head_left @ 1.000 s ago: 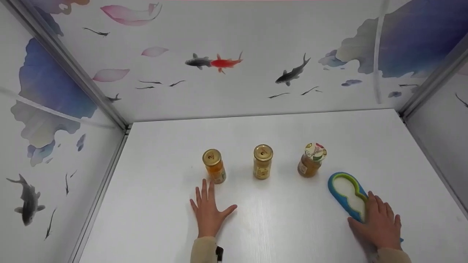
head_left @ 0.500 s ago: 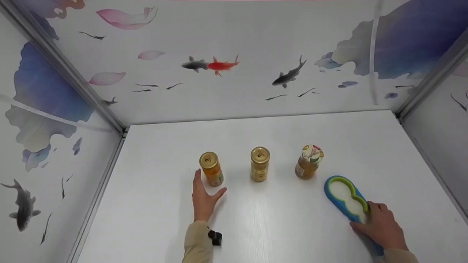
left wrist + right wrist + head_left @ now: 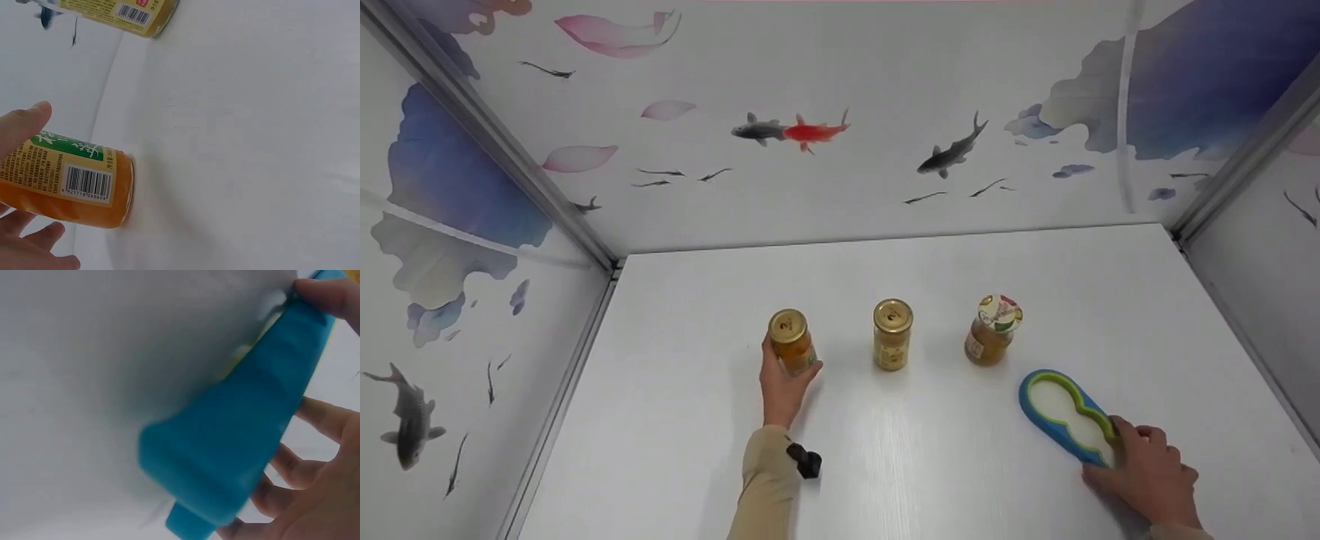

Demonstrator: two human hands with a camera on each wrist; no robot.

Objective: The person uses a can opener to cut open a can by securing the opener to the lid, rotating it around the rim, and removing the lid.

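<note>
My left hand (image 3: 783, 391) grips an upright orange-filled glass jar (image 3: 790, 331) with a gold lid, thumb on its right side and fingers round the left. In the left wrist view the jar (image 3: 84, 188) shows a barcode and green label between thumb and fingers. My right hand (image 3: 1156, 471) holds the near end of a blue jar opener (image 3: 1054, 427) with a green inner rim. In the right wrist view the thumb and fingers pinch opposite edges of the blue opener (image 3: 230, 422), which seems tilted off the table.
A pale yellow jar (image 3: 892, 337) with a gold lid stands in the middle. To its right is a brown-filled jar (image 3: 990, 341) with a patterned lid. All stand on a white table (image 3: 697, 300), walled by panels painted with fish.
My left hand has moved forward from lying spread before the orange jar and now grips it. My right hand has closed on the jar opener and shifted it slightly.
</note>
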